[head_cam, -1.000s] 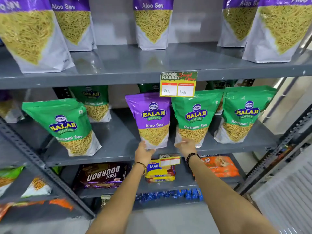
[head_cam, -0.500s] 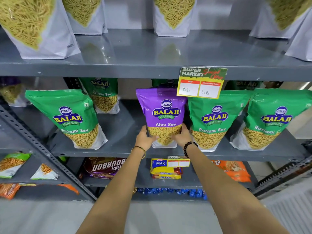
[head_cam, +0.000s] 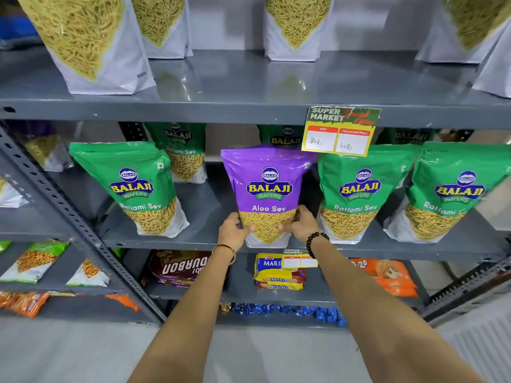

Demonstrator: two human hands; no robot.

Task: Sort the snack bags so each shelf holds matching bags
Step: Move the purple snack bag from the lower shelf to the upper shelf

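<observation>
A purple Aloo Sev bag stands upright on the middle shelf among green Ratlami Sev bags. My left hand grips its lower left edge and my right hand grips its lower right edge. More green bags stand behind. The top shelf holds several Aloo Sev bags whose purple tops are cut off by the frame.
A yellow price tag hangs from the top shelf's front edge, just above the purple bag's right corner. Below are biscuit packs and an orange pack. A slotted grey upright divides off the left rack.
Both hands have closed in from the shelf edge onto the purple bag's lower sides. The view has shifted closer and slightly down.
</observation>
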